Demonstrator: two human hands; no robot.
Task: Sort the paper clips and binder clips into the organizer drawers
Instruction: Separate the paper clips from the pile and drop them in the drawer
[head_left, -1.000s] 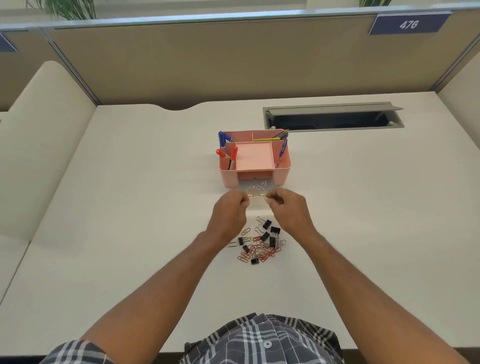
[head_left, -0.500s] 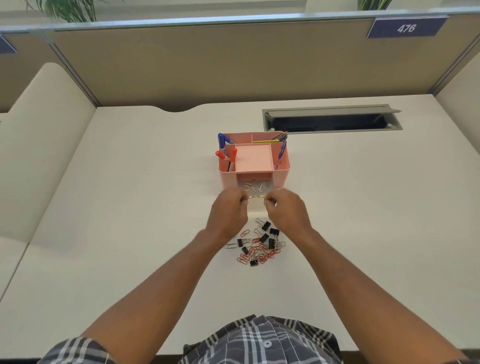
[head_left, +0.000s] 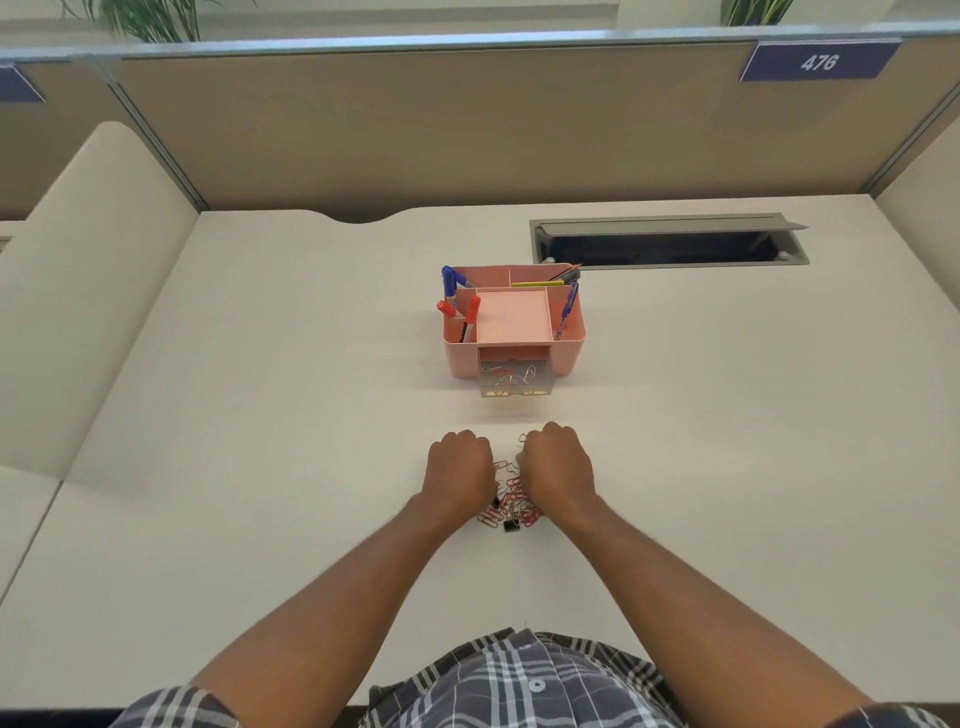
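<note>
From the head camera, a pink plastic desk organizer (head_left: 514, 332) stands on the cream-white desk (head_left: 260, 415), its clear lower drawer (head_left: 517, 382) pulled out toward the person and holding silver wire paper clips (head_left: 511, 378). Nearer the person, a loose pile of red and silver paper clips (head_left: 511, 499) mixed with small black binder clips (head_left: 511, 526) lies on the desk between both hands. The left hand (head_left: 460, 470) is curled over the pile's left edge, the right hand (head_left: 556, 465) curled over its right; fingers are hidden, so I cannot tell what either holds. Blue and red pens (head_left: 457, 301) stand in the organizer's left compartments.
</note>
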